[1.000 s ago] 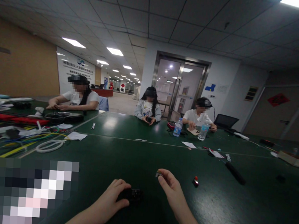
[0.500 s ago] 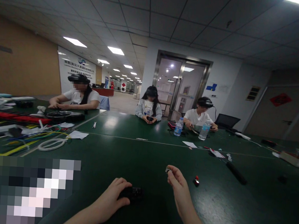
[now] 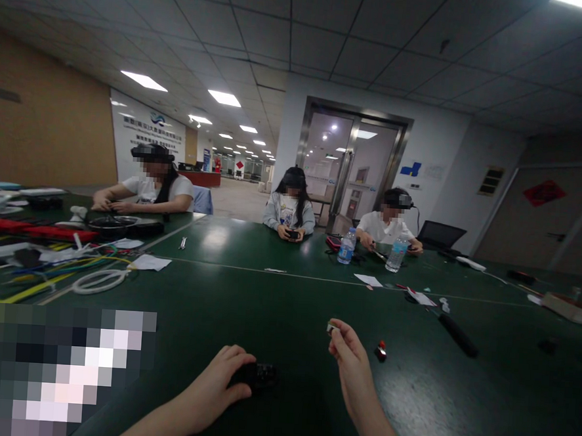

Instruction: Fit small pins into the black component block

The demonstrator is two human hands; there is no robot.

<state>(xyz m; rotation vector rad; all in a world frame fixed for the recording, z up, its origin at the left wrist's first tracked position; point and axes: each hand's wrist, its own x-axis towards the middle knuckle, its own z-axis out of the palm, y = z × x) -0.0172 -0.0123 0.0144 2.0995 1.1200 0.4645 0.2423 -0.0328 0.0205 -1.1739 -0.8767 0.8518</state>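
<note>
Left hand grips black device on table; right hand pinches small pale piece, unjoined to device; red-and-silver part lies loose nearby.

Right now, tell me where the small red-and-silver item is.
In the head view, the small red-and-silver item lies on the green table, just to the right of the right hand.

We see a black, blocky device low at near centre and, farther right, a small pale piece (its details too small to tell), held upraised.
</note>
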